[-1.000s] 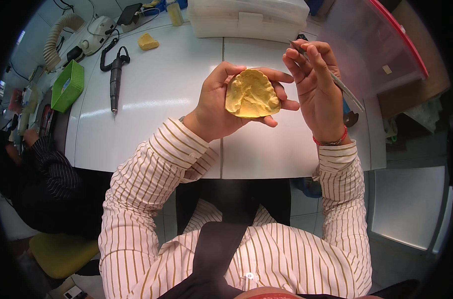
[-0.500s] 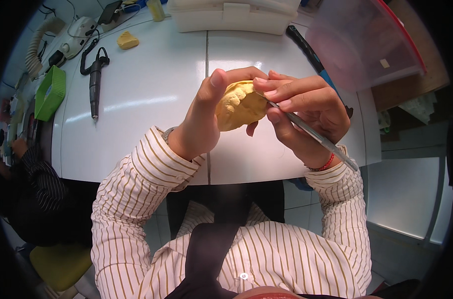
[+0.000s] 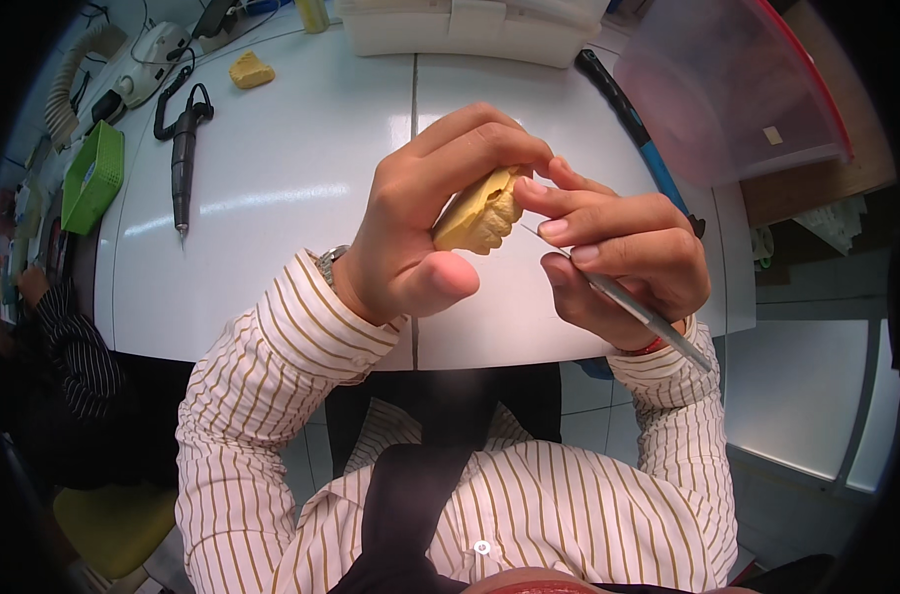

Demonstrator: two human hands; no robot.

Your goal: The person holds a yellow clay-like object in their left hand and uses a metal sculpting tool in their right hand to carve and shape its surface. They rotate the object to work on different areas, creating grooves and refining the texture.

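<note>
A yellow plaster dental model (image 3: 481,216) with a row of moulded teeth is held up over the white table. My left hand (image 3: 410,213) is wrapped round its far and left side, with the thumb low and near me. Its teeth face right, toward my right hand (image 3: 633,252). That hand grips a slim metal carving tool (image 3: 643,315) like a pen. The tool's thin tip points up and left, close to the model's toothed edge; whether it touches I cannot tell. One or more right fingertips rest by the model's upper right edge.
A dark handpiece (image 3: 183,163) with a cord and a second yellow plaster piece (image 3: 251,70) lie on the table (image 3: 272,267) at left. A green basket (image 3: 94,178) stands at the left edge. Behind are a white case (image 3: 470,30), a black-and-blue-handled tool (image 3: 633,124) and a clear red-rimmed bin (image 3: 727,89).
My left hand has turned the dental model so its teeth now face right, and its thumb has dropped lower. My right hand has shifted slightly right and down with the carving tool.
</note>
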